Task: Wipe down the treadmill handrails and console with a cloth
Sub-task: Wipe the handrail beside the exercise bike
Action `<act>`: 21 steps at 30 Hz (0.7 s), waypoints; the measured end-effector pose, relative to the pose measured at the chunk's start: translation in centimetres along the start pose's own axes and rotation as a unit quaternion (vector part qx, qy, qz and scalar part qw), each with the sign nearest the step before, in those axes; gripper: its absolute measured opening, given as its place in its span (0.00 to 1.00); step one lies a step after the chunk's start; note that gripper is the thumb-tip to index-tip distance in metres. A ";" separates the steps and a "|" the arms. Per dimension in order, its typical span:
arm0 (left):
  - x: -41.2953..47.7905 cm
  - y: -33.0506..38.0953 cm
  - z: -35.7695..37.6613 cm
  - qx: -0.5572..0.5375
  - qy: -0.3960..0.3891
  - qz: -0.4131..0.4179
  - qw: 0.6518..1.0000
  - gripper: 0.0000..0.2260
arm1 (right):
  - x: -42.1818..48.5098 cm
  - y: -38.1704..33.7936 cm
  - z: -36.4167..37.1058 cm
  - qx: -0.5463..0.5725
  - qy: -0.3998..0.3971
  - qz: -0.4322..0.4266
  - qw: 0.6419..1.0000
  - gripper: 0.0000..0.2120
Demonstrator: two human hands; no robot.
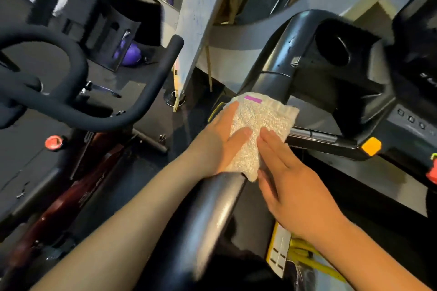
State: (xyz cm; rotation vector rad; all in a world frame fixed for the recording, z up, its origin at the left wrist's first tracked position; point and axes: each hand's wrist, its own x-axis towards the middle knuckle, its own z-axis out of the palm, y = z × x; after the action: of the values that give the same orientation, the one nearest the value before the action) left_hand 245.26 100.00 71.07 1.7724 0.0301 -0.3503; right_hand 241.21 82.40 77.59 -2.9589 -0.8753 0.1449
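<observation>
A cream terry cloth (262, 123) with a purple tag lies draped over the treadmill's black left handrail (212, 217), just below where the rail meets the console (350, 92). My left hand (220, 146) lies flat on the cloth's left side, thumb on top, fingers straight. My right hand (290, 179) touches the cloth's right edge with straight fingers. The part of the rail under the cloth is hidden.
An exercise bike with curved black handlebars (71, 92) and a red knob (54, 142) stands to the left. The console has a cup holder (335, 52), a row of buttons (411, 119), an orange tab (371, 146) and a red safety clip (432, 170).
</observation>
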 end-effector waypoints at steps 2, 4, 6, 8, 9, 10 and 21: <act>1.9 0.7 0.0 -0.069 0.009 -0.025 0.997 0.34 | 2.0 0.5 -0.3 -0.009 0.013 0.024 1.000 0.28; 3.0 0.9 0.2 -0.107 0.020 -0.037 0.993 0.38 | 3.4 0.7 -0.5 -0.009 0.014 0.044 0.999 0.28; 2.6 0.9 0.4 -0.118 0.030 -0.030 0.992 0.37 | 3.2 0.5 -0.3 -0.017 0.022 0.041 0.999 0.27; 0.8 0.3 0.3 -0.109 0.032 -0.028 0.993 0.28 | 1.8 -0.2 0.0 -0.009 0.016 0.030 0.999 0.26; -0.3 -0.2 0.2 -0.100 0.022 -0.025 0.994 0.25 | 0.9 -0.7 0.0 0.000 0.012 0.022 1.000 0.26; -1.4 -0.8 0.1 -0.094 0.014 -0.026 0.995 0.23 | 0.1 -1.2 0.0 0.006 0.006 0.012 1.000 0.25; 2.4 2.2 0.1 -0.006 0.047 -0.052 0.998 0.22 | 3.6 2.2 -0.1 -0.023 -0.004 0.054 0.998 0.27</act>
State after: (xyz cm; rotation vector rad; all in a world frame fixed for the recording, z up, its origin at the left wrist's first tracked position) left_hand 247.94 99.02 72.51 1.7777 0.1918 -0.3414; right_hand 245.41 82.46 77.29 -3.0505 -0.7302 0.1426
